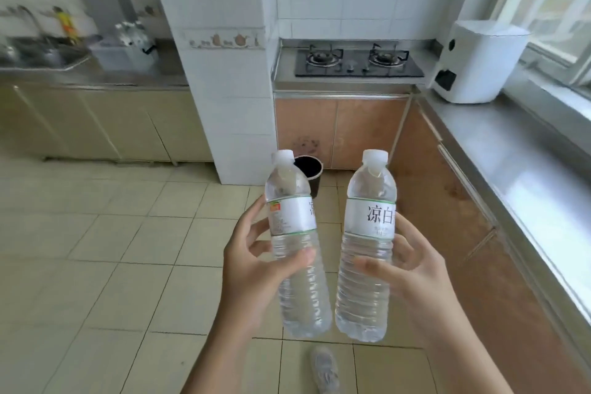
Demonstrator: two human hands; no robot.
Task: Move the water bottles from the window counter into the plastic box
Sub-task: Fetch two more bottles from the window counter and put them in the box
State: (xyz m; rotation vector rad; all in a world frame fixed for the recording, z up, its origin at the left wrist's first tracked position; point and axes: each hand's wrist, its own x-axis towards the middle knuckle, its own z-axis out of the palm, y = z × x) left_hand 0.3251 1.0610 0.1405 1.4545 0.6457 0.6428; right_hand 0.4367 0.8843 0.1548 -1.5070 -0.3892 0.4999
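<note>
I hold two clear water bottles with white caps and white labels, upright in front of me over the tiled floor. My left hand (252, 269) grips the left bottle (295, 243) around its middle. The right bottle (367, 249) sits in my right hand (412, 285), fingers wrapped round its ribbed lower half. The window counter (511, 150) runs along the right side, under the window. A pale plastic box (123, 56) stands blurred on the far left counter.
A white appliance (476, 64) sits on the window counter's far end. A gas hob (358, 62) lies on the back counter. A dark bin (308, 174) stands on the floor by the white tiled pillar (224, 73). My shoe (324, 368) shows below.
</note>
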